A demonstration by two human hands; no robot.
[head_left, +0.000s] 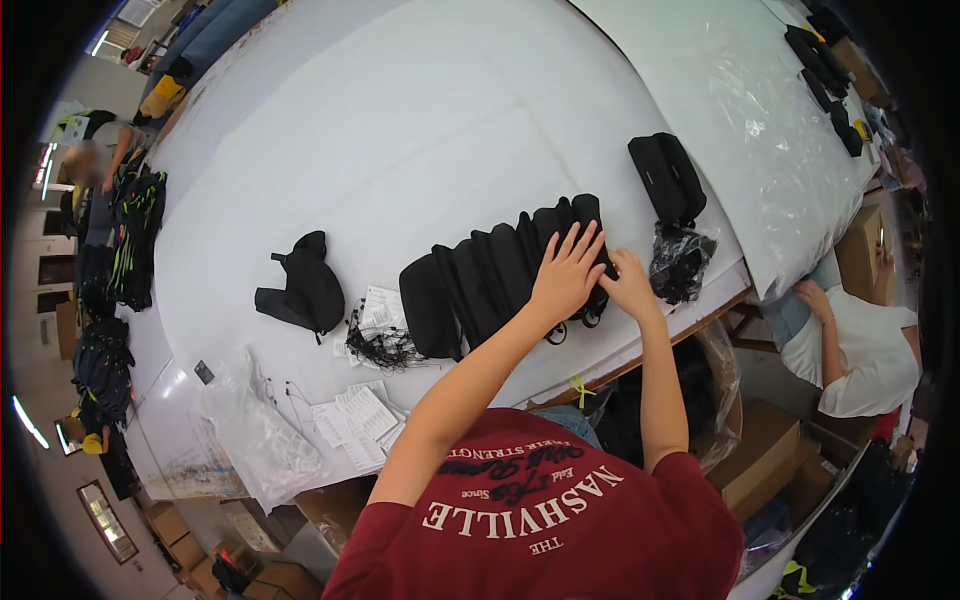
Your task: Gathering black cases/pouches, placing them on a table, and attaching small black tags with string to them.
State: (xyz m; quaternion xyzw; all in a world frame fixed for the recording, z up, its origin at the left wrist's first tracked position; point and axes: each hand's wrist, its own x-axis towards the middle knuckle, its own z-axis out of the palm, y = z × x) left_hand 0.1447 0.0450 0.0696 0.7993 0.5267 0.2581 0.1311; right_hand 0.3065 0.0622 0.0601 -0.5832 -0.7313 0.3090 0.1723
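Observation:
A row of black padded fabric pouches [490, 275] lies overlapped on the white table in front of me. My left hand [570, 270] rests flat on the right end of the row, its fingers outstretched. Beside it, my right hand [628, 283] has its fingers bent around the edge of the last black pouch [585, 215]. Small black loops hang out at the row's near side. Left of the row are a bundle of thin black cords [380, 345] and some white printed slips [382, 308].
A separate black fabric piece [305, 285] lies left. More black pouches [668, 180] and a plastic bag with black items [682, 262] lie right. Printed papers [360, 420] and a clear plastic bag [260, 430] occupy the near edge. Co-workers [850, 340] are at both sides.

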